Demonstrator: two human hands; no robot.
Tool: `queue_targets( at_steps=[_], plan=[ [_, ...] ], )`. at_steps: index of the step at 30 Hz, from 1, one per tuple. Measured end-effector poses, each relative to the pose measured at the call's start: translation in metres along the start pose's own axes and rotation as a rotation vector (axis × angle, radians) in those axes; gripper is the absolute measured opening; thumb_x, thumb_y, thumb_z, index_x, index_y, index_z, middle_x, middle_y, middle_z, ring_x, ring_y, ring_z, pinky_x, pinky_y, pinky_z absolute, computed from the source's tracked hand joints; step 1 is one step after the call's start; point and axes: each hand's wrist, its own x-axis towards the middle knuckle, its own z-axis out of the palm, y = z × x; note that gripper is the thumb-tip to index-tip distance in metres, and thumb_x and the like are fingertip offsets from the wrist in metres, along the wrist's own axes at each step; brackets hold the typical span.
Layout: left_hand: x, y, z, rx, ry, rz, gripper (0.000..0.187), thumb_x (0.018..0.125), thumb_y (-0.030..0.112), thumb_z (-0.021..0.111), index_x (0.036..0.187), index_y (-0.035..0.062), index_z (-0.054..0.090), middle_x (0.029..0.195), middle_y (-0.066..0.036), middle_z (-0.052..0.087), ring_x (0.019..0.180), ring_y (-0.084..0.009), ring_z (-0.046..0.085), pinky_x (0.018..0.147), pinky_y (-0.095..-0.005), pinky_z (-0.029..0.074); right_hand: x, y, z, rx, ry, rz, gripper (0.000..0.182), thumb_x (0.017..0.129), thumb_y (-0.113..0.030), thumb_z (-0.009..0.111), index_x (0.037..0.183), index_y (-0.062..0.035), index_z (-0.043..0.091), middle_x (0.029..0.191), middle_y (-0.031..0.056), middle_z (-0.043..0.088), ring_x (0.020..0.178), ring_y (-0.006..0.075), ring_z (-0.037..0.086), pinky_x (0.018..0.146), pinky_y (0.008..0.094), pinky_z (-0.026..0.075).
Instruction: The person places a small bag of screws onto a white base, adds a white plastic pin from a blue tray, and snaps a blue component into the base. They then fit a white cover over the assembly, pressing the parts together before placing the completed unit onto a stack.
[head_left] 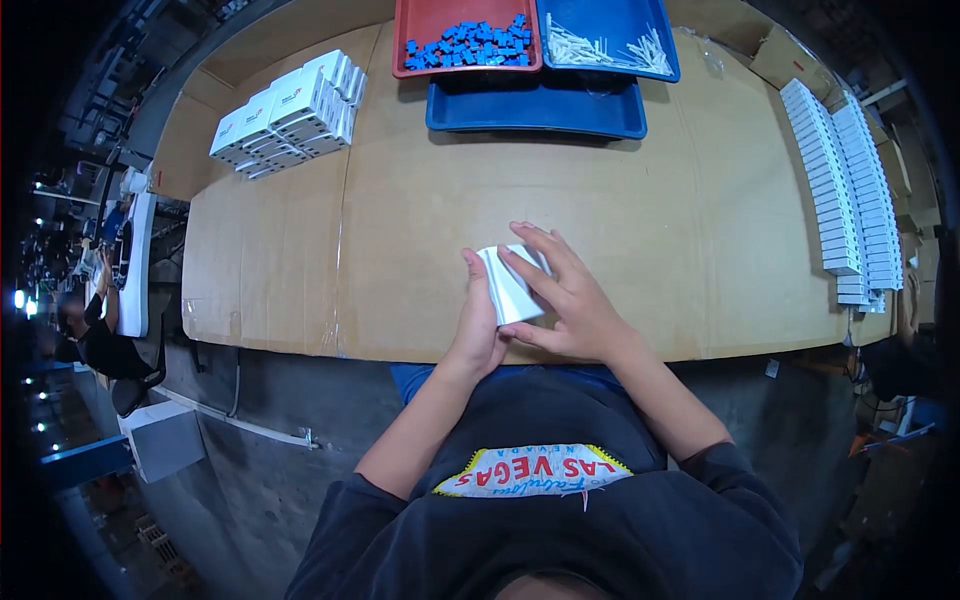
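Note:
A small white box is between my two hands, close to the table's near edge. My left hand is around its left side and lower corner, the thumb along the edge. The fingers of my right hand lie over the top and right side, with the thumb at the lower corner. Both hands touch the box and partly cover it. Its face looks smooth and plain; what lies under it is hidden.
On the cardboard-covered table, stacked white boxes stand at back left. Rows of white pieces line the right. At the back are a red tray of blue parts, a blue tray of white sticks and a lower blue tray.

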Motion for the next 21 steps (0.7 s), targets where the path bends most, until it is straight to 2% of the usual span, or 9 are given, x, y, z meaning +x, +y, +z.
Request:
queue_targets(
  at_steps=[1, 2, 3, 4, 7, 10, 16, 19, 21],
  plan=[
    [-0.004, 0.004, 0.006, -0.040, -0.028, -0.079, 0.084, 0.104, 0.075, 0.020, 0.154, 0.0093, 0.040, 0.140, -0.015, 0.059, 0.128, -0.0254, 0.062, 0.102, -0.0399, 0.055, -0.001, 0.006, 0.001, 0.002, -0.003, -0.041, 0.087, 0.081, -0.045, 0.083, 0.152, -0.0052, 0.051, 0.154, 0.0214, 0.047, 0.142, 0.0424, 0.048, 0.119, 0.0597, 0.035],
    [-0.009, 0.006, 0.015, -0.049, -0.010, -0.088, 0.084, 0.103, 0.076, 0.022, 0.149, 0.0096, 0.044, 0.137, -0.015, 0.060, 0.123, -0.0268, 0.065, 0.096, -0.0401, 0.058, -0.003, 0.011, 0.003, 0.005, -0.006, -0.083, 0.087, 0.081, -0.046, 0.083, 0.150, -0.0041, 0.052, 0.152, 0.0214, 0.049, 0.140, 0.0431, 0.050, 0.118, 0.0608, 0.037],
    [-0.010, 0.005, 0.015, -0.048, -0.003, -0.102, 0.083, 0.103, 0.076, 0.023, 0.149, 0.0098, 0.044, 0.136, -0.014, 0.061, 0.122, -0.0261, 0.065, 0.096, -0.0399, 0.058, -0.002, 0.013, 0.005, 0.007, -0.007, -0.128, 0.087, 0.081, -0.047, 0.083, 0.149, -0.0030, 0.052, 0.150, 0.0214, 0.051, 0.138, 0.0437, 0.052, 0.117, 0.0619, 0.038],
    [-0.010, 0.004, 0.015, -0.047, 0.003, -0.115, 0.083, 0.104, 0.076, 0.023, 0.149, 0.0101, 0.045, 0.134, -0.014, 0.062, 0.121, -0.0253, 0.065, 0.096, -0.0396, 0.058, 0.000, 0.012, 0.006, 0.042, 0.043, -0.162, 0.083, 0.082, -0.046, 0.083, 0.144, 0.0006, 0.055, 0.143, 0.0234, 0.057, 0.131, 0.0444, 0.057, 0.114, 0.0599, 0.042],
    [-0.011, 0.002, 0.012, -0.064, -0.010, -0.111, 0.075, 0.106, 0.071, 0.028, 0.146, 0.0119, 0.048, 0.130, -0.010, 0.064, 0.118, -0.0217, 0.066, 0.096, -0.0369, 0.057, 0.001, 0.015, 0.010, 0.111, 0.109, -0.232, 0.078, 0.084, -0.043, 0.082, 0.140, 0.0048, 0.058, 0.140, 0.0266, 0.059, 0.127, 0.0455, 0.060, 0.110, 0.0559, 0.047],
    [-0.009, 0.002, 0.010, -0.089, 0.009, -0.122, 0.066, 0.108, 0.067, 0.033, 0.142, 0.0133, 0.052, 0.124, -0.007, 0.067, 0.112, -0.0189, 0.068, 0.093, -0.0349, 0.058, -0.004, 0.020, 0.027, 0.275, 0.265, -0.220, 0.074, 0.087, -0.042, 0.081, 0.136, 0.0088, 0.060, 0.138, 0.0306, 0.060, 0.125, 0.0467, 0.062, 0.108, 0.0519, 0.048],
    [-0.012, 0.001, 0.006, -0.129, 0.000, -0.134, 0.060, 0.109, 0.063, 0.037, 0.135, 0.0136, 0.057, 0.120, -0.006, 0.069, 0.108, -0.0176, 0.070, 0.091, -0.0354, 0.059, -0.010, 0.019, 0.039, 0.369, 0.333, -0.193, 0.072, 0.090, -0.043, 0.078, 0.135, 0.0113, 0.061, 0.137, 0.0347, 0.059, 0.127, 0.0474, 0.061, 0.107, 0.0494, 0.049],
    [-0.007, -0.001, 0.006, -0.219, 0.006, -0.172, 0.065, 0.109, 0.064, 0.033, 0.137, 0.0108, 0.057, 0.125, -0.010, 0.069, 0.112, -0.0215, 0.070, 0.095, -0.0392, 0.058, -0.017, 0.022, 0.041, 0.377, 0.396, -0.116, 0.076, 0.098, -0.049, 0.068, 0.144, 0.0096, 0.054, 0.139, 0.0332, 0.058, 0.128, 0.0439, 0.061, 0.111, 0.0470, 0.047],
    [-0.005, 0.000, 0.004, -0.298, -0.002, -0.185, 0.069, 0.109, 0.064, 0.030, 0.140, 0.0082, 0.055, 0.128, -0.013, 0.068, 0.115, -0.0257, 0.069, 0.099, -0.0423, 0.057, -0.008, 0.017, 0.034, 0.861, 0.574, 0.093, 0.081, 0.102, -0.055, 0.060, 0.150, 0.0077, 0.046, 0.142, 0.0296, 0.057, 0.130, 0.0397, 0.060, 0.113, 0.0452, 0.046]
  ],
)
